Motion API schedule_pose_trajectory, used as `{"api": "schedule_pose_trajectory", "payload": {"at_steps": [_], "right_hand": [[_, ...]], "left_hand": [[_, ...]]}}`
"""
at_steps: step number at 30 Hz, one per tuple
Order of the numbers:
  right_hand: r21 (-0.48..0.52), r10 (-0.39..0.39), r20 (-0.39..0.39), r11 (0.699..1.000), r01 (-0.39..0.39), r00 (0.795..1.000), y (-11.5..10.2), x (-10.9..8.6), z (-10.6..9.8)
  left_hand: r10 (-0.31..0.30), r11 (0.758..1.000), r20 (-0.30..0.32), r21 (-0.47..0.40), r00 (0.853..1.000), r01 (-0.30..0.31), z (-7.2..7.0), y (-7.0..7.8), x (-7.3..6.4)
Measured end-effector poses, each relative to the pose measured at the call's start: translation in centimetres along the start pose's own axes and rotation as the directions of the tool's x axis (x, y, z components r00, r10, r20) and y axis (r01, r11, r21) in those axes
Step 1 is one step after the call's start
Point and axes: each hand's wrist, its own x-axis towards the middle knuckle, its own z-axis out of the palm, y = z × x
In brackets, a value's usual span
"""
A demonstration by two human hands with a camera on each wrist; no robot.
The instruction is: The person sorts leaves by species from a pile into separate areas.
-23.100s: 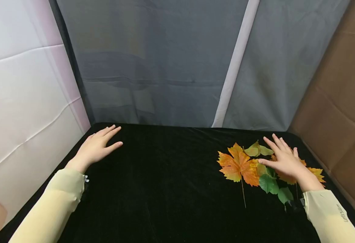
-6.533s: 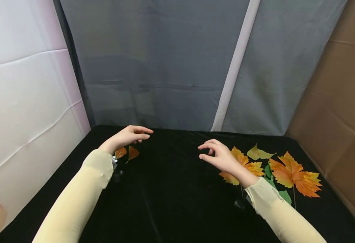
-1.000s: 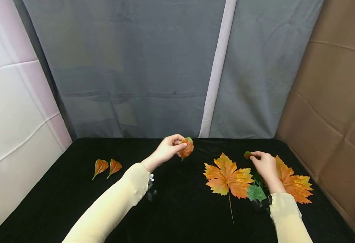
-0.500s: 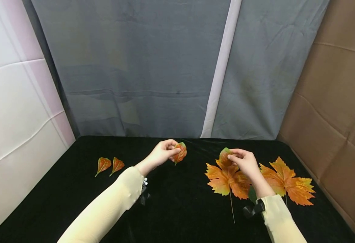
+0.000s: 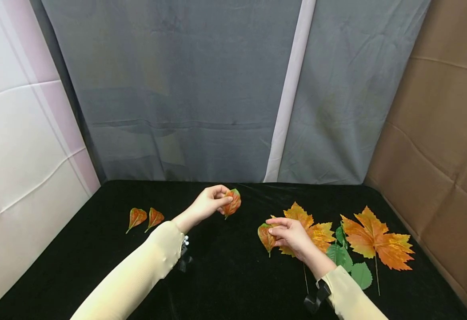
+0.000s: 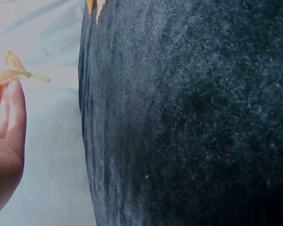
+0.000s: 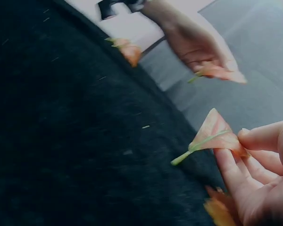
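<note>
My left hand [image 5: 208, 203] pinches a small red-orange leaf [image 5: 232, 203] with a green tip, held up near the middle of the table's far part. Between thumb and fingers of my right hand [image 5: 293, 235] is a similar leaf [image 5: 266, 236], its short green stem pointing down. In the right wrist view this leaf [image 7: 214, 134] shows its pale underside and green stem. Behind my right hand a large orange maple leaf [image 5: 322, 235] lies partly covered. Two more small red-orange leaves [image 5: 137, 217] lie side by side at the left.
A second large maple leaf [image 5: 377, 240] lies at the right, with several green leaves [image 5: 362, 274] between the two big ones. Black cloth [image 5: 225, 284] covers the table. A grey curtain [image 5: 177, 89] hangs behind, a white panel [image 5: 25, 146] left, a brown one [image 5: 437, 146] right.
My right hand has carried its small leaf left and toward the front, from the right-hand pile past the maple leaf. My left hand, still pinching its leaf, has shifted slightly left.
</note>
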Motion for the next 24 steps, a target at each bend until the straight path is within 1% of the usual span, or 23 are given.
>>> {"api": "schedule_pose_trajectory", "payload": {"at_steps": [5, 7, 9, 14, 18, 21, 24], "right_hand": [[-0.080, -0.014, -0.002, 0.997, 0.014, 1.000, 1.3, 0.1, 0.7], [-0.103, -0.017, -0.002, 0.994, 0.017, 1.000, 1.6, 0.2, 0.7], [-0.121, -0.019, 0.015, 0.992, 0.021, 1.000, 1.7, 0.4, 0.6], [-0.174, -0.019, 0.081, 0.984, 0.033, 0.997, 1.7, 0.4, 0.5], [-0.238, -0.029, 0.126, 0.969, 0.059, 0.992, 1.2, 0.2, 0.5], [-0.265, -0.031, 0.148, 0.962, 0.070, 0.988, 1.0, 0.1, 0.4], [-0.264, -0.026, 0.147, 0.962, 0.064, 0.989, 0.9, -0.1, 0.1]], "left_hand": [[-0.011, 0.999, 0.000, 0.033, 1.000, 0.011, -0.2, 0.2, -0.4], [-0.015, 0.999, -0.004, 0.028, 1.000, 0.015, -0.4, 0.1, -0.6], [-0.022, 0.999, -0.011, 0.032, 1.000, 0.022, -0.8, 0.1, -0.8], [-0.041, 0.998, -0.037, 0.049, 0.998, 0.043, -2.3, 0.4, -1.2], [-0.045, 0.996, -0.058, 0.070, 0.997, 0.049, -3.7, 0.8, -1.7], [-0.046, 0.995, -0.075, 0.081, 0.996, 0.052, -4.7, 0.9, -2.1], [-0.042, 0.995, -0.086, 0.085, 0.995, 0.050, -5.5, 0.9, -2.3]]}}
